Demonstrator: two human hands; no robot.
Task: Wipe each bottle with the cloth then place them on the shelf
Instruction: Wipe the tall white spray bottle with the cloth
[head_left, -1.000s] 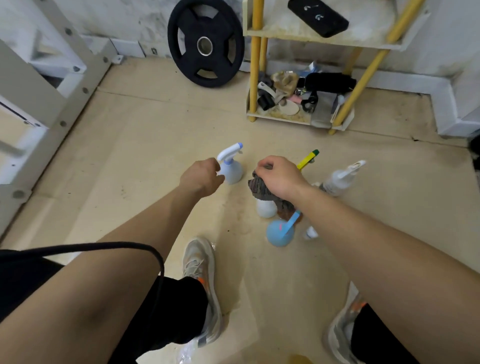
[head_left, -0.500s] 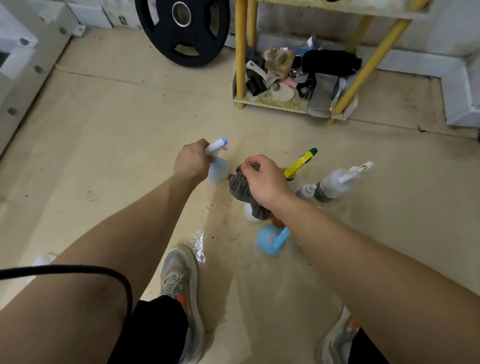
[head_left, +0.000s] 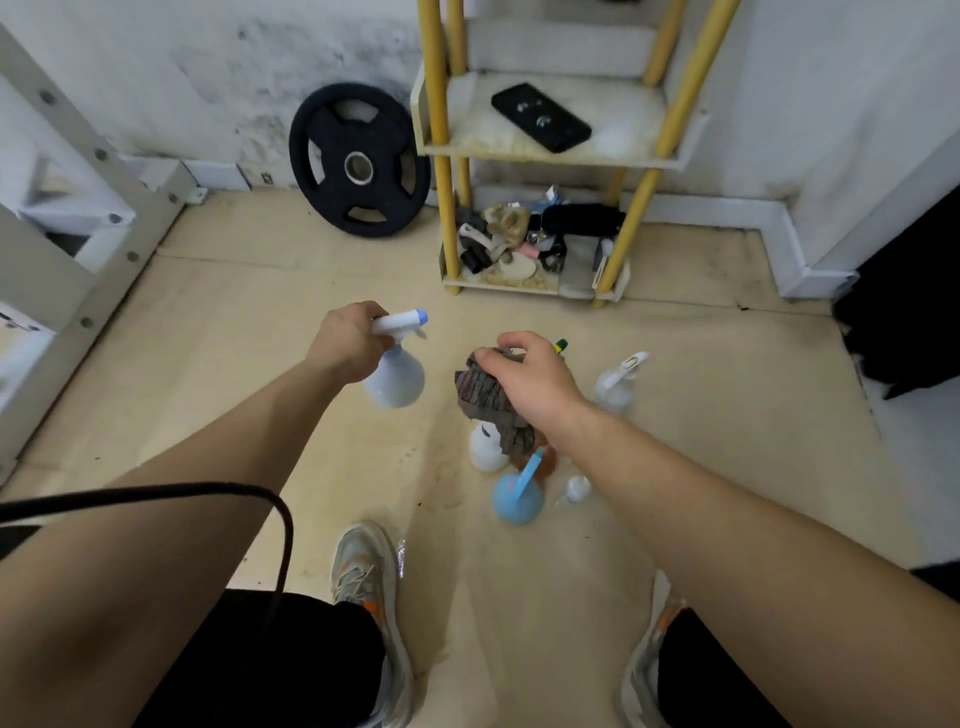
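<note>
Left hand (head_left: 350, 345) grips the pale spray bottle (head_left: 395, 382) at the neck, lifted off the floor (head_left: 249, 332). Right hand (head_left: 530, 382) pinches the bunched cloth (head_left: 480, 389) just beside it. Wrap cloth round the body, rotate the bottle, wipe the trigger too, then shelf (head_left: 545, 158).

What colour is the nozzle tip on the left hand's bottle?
Blue: the nozzle tip caps a white spray head; head view.

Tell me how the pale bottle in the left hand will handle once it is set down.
Probably light: the left hand holds the pale bottle up by its neck alone. Its rounded body would likely roll if laid sideways. The smooth surface may slip under the cloth in the right hand.
</note>
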